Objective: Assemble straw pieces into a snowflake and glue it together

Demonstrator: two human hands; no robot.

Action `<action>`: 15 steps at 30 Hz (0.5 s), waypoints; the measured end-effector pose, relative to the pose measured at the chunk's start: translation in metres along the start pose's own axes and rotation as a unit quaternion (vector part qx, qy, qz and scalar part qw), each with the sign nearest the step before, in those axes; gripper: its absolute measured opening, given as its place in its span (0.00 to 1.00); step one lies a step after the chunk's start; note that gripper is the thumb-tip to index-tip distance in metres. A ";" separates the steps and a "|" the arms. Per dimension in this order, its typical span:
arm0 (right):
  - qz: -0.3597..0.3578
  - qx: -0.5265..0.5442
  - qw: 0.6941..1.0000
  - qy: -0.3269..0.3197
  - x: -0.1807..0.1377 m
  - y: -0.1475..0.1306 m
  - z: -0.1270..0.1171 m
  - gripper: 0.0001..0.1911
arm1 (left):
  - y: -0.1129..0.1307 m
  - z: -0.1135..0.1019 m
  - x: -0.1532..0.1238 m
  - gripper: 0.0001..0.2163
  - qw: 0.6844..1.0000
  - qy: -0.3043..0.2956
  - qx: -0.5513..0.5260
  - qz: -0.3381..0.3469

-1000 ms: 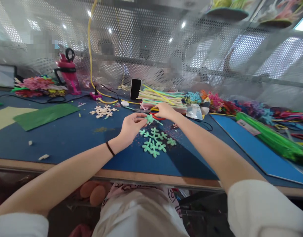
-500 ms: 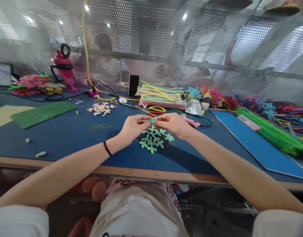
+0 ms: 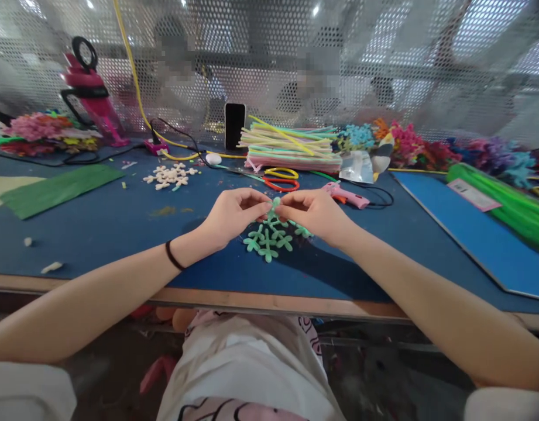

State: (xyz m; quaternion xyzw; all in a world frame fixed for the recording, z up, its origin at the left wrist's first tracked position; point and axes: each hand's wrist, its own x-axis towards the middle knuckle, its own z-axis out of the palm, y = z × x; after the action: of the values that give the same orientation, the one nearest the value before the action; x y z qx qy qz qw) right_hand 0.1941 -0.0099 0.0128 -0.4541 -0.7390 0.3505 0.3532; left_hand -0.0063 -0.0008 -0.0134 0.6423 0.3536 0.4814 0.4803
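Note:
My left hand (image 3: pixel 232 215) and my right hand (image 3: pixel 312 214) meet over the blue table mat (image 3: pixel 120 228), fingers pinched together on a small mint-green pipe-cleaner piece (image 3: pixel 275 203). Just below them lies a cluster of green pipe-cleaner flower shapes (image 3: pixel 269 240) on the mat. A black band circles my left wrist.
A stack of pastel pipe cleaners (image 3: pixel 291 152), red and yellow scissor handles (image 3: pixel 281 179), a pink glue gun (image 3: pixel 346 196) and a phone (image 3: pixel 234 126) lie behind. White flower shapes (image 3: pixel 169 175), green paper (image 3: pixel 58 190) and a pink bottle (image 3: pixel 91 93) sit left; a green bundle (image 3: pixel 501 202) lies right.
My right hand came back from the pipe-cleaner stack and joined my left hand on the small green piece. Both hands drew closer above the green cluster.

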 end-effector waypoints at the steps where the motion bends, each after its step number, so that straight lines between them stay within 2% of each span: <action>1: -0.005 0.009 1.000 0.009 0.000 0.001 0.001 0.19 | 0.001 0.001 -0.001 0.12 1.000 0.006 -0.021 -0.003; 7: -0.033 0.030 0.998 0.050 -0.002 0.007 0.004 0.17 | 0.000 0.004 -0.001 0.14 0.983 0.000 -0.164 -0.086; 15: -0.003 0.090 0.993 0.078 -0.002 0.007 0.007 0.18 | -0.001 0.003 0.005 0.16 0.975 -0.017 -0.194 -0.107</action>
State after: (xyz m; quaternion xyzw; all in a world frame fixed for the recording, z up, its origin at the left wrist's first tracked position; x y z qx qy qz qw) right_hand 0.1923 -0.0101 0.0029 -0.4445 -0.6755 0.3783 0.4507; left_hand -0.0024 0.0031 -0.0133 0.5034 0.3117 0.4753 0.6508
